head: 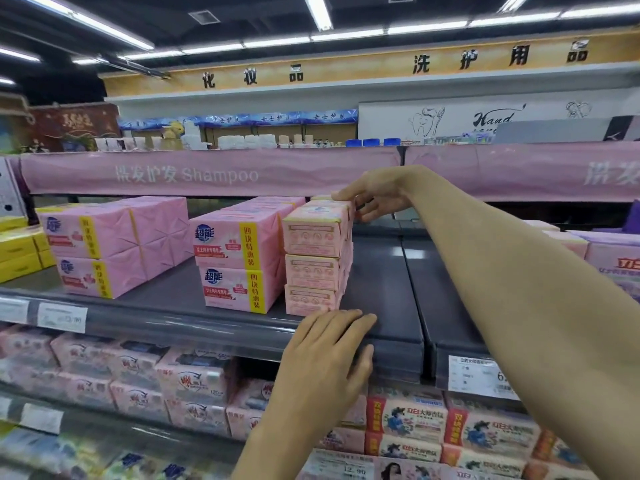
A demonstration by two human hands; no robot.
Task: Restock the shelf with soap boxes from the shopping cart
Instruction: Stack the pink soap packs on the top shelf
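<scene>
Three pink soap boxes stand stacked on the grey shelf (pixel 381 282), beside taller pink soap packs. My right hand (pixel 377 197) reaches over the shelf and grips the top soap box (pixel 315 230) at its back right corner, thumb on top and fingers behind. My left hand (pixel 329 351) lies flat on the shelf's front edge, just below the bottom box of the stack (pixel 310 301), fingers straight. The shopping cart is out of view.
Pink four-bar soap packs (pixel 235 261) stand left of the stack, with more (pixel 110 247) further left and yellow boxes (pixel 20 251) at the far left. Bare grey shelf lies right of the stack. Lower shelves hold several soap packs (pixel 408 420). A pink shampoo banner (pixel 207 173) hangs above.
</scene>
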